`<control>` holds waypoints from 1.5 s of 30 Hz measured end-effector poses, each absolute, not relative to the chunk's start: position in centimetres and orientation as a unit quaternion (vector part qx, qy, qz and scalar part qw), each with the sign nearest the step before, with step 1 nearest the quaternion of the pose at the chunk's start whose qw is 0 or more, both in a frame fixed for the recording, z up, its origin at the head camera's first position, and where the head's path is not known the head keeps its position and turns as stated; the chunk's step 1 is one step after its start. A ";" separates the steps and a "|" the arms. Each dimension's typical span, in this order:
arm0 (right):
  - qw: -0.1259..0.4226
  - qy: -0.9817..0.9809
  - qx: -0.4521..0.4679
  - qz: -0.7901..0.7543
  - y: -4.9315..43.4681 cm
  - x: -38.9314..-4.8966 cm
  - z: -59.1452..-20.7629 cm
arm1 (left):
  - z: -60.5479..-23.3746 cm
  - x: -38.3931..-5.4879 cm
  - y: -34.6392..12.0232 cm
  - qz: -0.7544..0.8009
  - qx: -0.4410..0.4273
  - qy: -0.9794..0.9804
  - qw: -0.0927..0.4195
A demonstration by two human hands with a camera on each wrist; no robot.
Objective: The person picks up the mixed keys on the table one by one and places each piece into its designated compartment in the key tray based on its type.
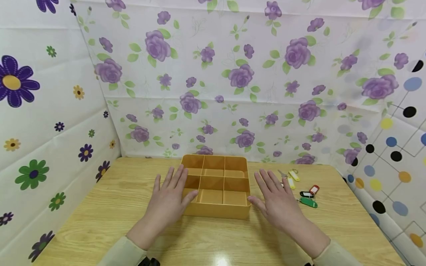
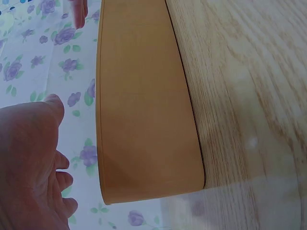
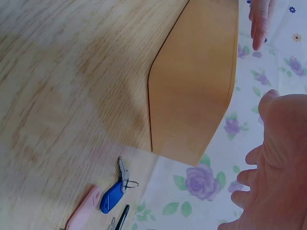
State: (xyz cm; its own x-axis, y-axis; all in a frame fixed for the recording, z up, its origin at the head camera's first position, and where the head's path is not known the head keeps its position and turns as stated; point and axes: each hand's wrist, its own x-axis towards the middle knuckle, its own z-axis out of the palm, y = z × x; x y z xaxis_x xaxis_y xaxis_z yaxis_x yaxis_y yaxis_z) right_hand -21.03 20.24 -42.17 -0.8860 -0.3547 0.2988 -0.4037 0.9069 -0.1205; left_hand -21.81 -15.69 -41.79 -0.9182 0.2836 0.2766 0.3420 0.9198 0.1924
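A tan-orange divided box [image 1: 216, 211] stands at the middle of the table, its compartments in two rows of three. My left hand [image 1: 166, 202], fingers straight and slightly spread, hovers by the box's left side and overlaps its edge in the head view. Over on the other side, my right hand [image 1: 283, 207] is held the same way, thumb near the box's right front corner. Neither hand holds anything. In the left wrist view the box's outer wall [image 2: 146, 110] shows beside the left hand [image 2: 31, 163]. The right wrist view has the right hand [image 3: 278, 163] beside the box.
Right of the right hand lie several tagged keys, among them a green tag [image 1: 308, 202], a red tag [image 1: 314, 190] and a yellow tag [image 1: 294, 175]. The right wrist view adds a blue tag [image 3: 112, 196] and a pink tag [image 3: 82, 211]. Flowered cloth [image 1: 206, 74] hangs behind the table.
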 end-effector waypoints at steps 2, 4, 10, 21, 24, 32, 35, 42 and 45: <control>0.136 -0.967 0.197 0.089 20.2 -21.1 -42.2 | -41.8 -21.8 -15.7 -0.119 -0.161 -0.972 0.121; 0.135 -0.967 0.197 0.090 20.1 -21.1 -42.3 | -41.8 -21.8 -15.8 -0.120 -0.160 -0.973 0.118; 0.136 -0.967 0.198 0.089 20.0 -21.2 -42.6 | -41.7 -21.7 -16.0 -0.127 -0.154 -0.974 0.108; 0.128 -0.966 0.199 0.102 19.8 -21.3 -42.5 | -42.0 -21.9 -16.1 -0.127 -0.153 -0.973 0.115; 0.127 -0.966 0.199 0.101 19.8 -21.4 -42.6 | -42.0 -22.0 -16.0 -0.130 -0.153 -0.974 0.110; 0.118 -0.967 0.202 0.096 19.7 -21.6 -42.8 | -41.9 -22.3 -15.9 -0.139 -0.149 -0.974 0.101; 0.115 -0.967 0.203 0.097 19.6 -21.6 -42.8 | -41.9 -22.4 -16.0 -0.140 -0.146 -0.974 0.103; 0.108 -0.968 0.204 0.096 19.5 -21.6 -42.8 | -42.0 -22.7 -16.3 -0.143 -0.141 -0.975 0.096; 0.104 -0.968 0.205 0.098 19.4 -21.7 -42.8 | -42.1 -22.7 -16.5 -0.144 -0.142 -0.974 0.097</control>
